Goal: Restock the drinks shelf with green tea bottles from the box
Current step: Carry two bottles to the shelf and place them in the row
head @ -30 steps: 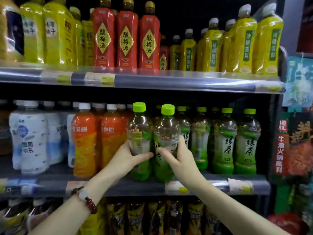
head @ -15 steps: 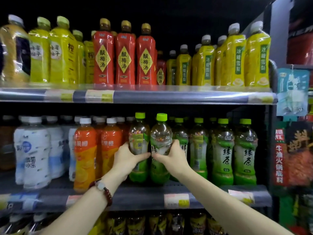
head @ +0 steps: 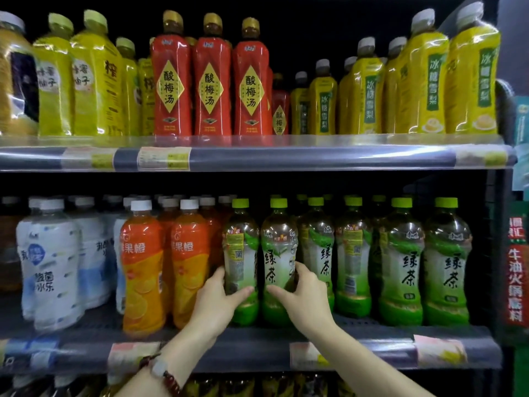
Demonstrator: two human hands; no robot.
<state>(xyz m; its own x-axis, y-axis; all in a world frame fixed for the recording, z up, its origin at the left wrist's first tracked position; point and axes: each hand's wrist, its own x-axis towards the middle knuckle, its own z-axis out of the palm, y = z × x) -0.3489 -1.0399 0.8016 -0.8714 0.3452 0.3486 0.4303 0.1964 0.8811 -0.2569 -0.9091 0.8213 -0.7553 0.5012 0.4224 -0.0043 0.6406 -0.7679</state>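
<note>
Head view, left to right: on my middle shelf [head: 257, 352] I see white bottles [head: 53, 265] at far left, then orange drink bottles [head: 142, 267] reading 果橙, standing just beside the green tea row. My left hand [head: 219, 299], with a beaded bracelet [head: 164, 373] on the wrist, grasps the leftmost green tea bottle [head: 240, 262], whose back label faces me. My right hand [head: 303, 293] grasps the next green tea bottle [head: 279, 253], its front reading 绿茶. Both bottles stand upright on the shelf at the front of the row, touching each other; more green tea bottles [head: 406, 265] continue to the right with the same 绿茶 labels. A red hanging packet [head: 516, 279] sits at the far right edge. Above, the top shelf carries yellow bottles [head: 94, 78], red bottles [head: 210, 87] marked 酸梅汤, and yellow bottles [head: 429, 81] marked 冰糖雪梨.

Compared with a second ago, the two held bottles sit further back, level with their neighbours, and the front label of the right one now faces me. I see no box.
</note>
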